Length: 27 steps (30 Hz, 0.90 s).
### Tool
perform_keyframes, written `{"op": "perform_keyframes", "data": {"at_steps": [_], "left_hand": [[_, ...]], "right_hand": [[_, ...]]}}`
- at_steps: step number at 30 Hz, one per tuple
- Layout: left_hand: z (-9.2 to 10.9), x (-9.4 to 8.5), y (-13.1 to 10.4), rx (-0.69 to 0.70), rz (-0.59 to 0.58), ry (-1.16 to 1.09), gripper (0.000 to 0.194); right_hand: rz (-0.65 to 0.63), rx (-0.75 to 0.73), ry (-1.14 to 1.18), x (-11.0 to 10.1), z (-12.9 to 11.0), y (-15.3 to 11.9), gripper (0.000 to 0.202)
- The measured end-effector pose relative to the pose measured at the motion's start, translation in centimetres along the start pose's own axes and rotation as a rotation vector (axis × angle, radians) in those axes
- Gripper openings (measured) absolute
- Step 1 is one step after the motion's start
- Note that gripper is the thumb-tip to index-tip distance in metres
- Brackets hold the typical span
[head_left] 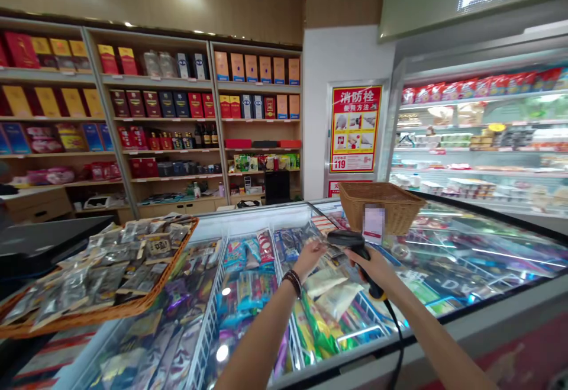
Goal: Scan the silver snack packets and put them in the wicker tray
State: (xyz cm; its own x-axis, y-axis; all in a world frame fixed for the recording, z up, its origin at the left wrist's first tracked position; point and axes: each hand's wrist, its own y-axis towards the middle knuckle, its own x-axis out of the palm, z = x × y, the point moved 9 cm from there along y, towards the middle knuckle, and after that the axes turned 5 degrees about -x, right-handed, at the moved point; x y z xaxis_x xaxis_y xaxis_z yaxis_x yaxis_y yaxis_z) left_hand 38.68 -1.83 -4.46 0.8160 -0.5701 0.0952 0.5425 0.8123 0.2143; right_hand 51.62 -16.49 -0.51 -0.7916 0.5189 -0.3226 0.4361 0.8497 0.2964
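Note:
My right hand (pixel 370 264) is wrapped round the grip of a black corded barcode scanner (pixel 350 241), whose head points left. Just left of the scanner's head is my left hand (pixel 312 254), with a dark beaded bracelet on the wrist. Its fingers are bent and pressed together on a small clear packet (pixel 320 239), whose details are blurred. Both hands are above the glass-topped freezer, which holds colourful ice-cream packs (pixel 252 289) in white wire baskets. From the scanner a black cable (pixel 400 342) runs down towards the front edge.
A wicker tray (pixel 151 301) of small packets stands at the left. Behind the hands is a tan basket (pixel 381 200) with a printed card (pixel 373 224). Shelves of boxes (pixel 164 106) line the back wall; a lit refrigerated display (pixel 479 141) stands at the right.

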Motion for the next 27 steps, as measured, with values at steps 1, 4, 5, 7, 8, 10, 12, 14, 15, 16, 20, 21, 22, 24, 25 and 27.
{"op": "perform_keyframes", "data": {"at_steps": [1, 4, 5, 7, 8, 10, 12, 14, 15, 16, 20, 21, 22, 24, 25, 27], "left_hand": [[0.0, -0.4, -0.3, 0.01, 0.006, 0.087, 0.013], [0.9, -3.5, -1.8, 0.096, 0.069, 0.274, 0.012], [1.3, -4.9, -2.5, 0.118, 0.087, 0.317, 0.011], [2.0, -8.1, -3.8, 0.144, 0.118, 0.405, 0.009], [2.5, -9.9, -4.5, 0.154, 0.137, 0.449, 0.008], [3.6, -13.7, -6.0, 0.165, 0.18, 0.522, 0.008], [5.1, -18.0, -7.9, 0.169, 0.25, 0.561, 0.01], [6.9, -22.4, -10.2, 0.179, 0.354, 0.583, 0.01], [7.9, -24.5, -11.5, 0.19, 0.405, 0.597, 0.01], [9.1, -26.4, -12.8, 0.206, 0.455, 0.617, 0.011], [13.8, -32.9, -17.3, 0.236, 0.663, 0.807, 0.019], [14.8, -34.3, -18.1, 0.214, 0.724, 0.878, 0.022], [15.6, -35.6, -18.7, 0.177, 0.778, 0.953, 0.025], [16.5, -37.8, -19.3, 0.079, 0.84, 1.097, 0.032], [16.7, -38.6, -19.3, 0.031, 0.846, 1.161, 0.035], [16.4, -39.7, -18.9, -0.048, 0.823, 1.258, 0.038]], "right_hand": [[-0.028, 0.006, 0.022, 0.8, -0.1, -0.1, 0.044], [-0.093, 0.019, 0.085, 3.9, -0.5, -0.4, 0.041], [-0.119, 0.027, 0.096, 5.2, -0.7, -0.5, 0.04], [-0.194, 0.038, 0.115, 8.5, -1.3, -0.6, 0.039], [-0.244, 0.036, 0.123, 10.4, -1.7, -0.7, 0.039], [-0.338, 0.019, 0.144, 14.2, -2.8, -0.8, 0.038], [-0.414, -0.012, 0.171, 18.0, -4.2, -0.8, 0.039], [-0.483, -0.047, 0.206, 21.7, -6.0, -0.9, 0.039], [-0.51, -0.063, 0.228, 23.4, -6.9, -1.0, 0.04], [-0.533, -0.08, 0.253, 25.0, -7.8, -1.0, 0.04], [-0.562, -0.133, 0.347, 30.2, -11.3, -1.4, 0.043], [-0.566, -0.143, 0.365, 31.2, -12.0, -1.6, 0.043], [-0.567, -0.152, 0.381, 32.2, -12.6, -1.8, 0.043], [-0.56, -0.163, 0.395, 33.9, -13.5, -2.2, 0.044], [-0.556, -0.165, 0.4, 34.6, -13.8, -2.4, 0.044], [-0.551, -0.161, 0.417, 35.9, -14.0, -2.8, 0.045]]}}
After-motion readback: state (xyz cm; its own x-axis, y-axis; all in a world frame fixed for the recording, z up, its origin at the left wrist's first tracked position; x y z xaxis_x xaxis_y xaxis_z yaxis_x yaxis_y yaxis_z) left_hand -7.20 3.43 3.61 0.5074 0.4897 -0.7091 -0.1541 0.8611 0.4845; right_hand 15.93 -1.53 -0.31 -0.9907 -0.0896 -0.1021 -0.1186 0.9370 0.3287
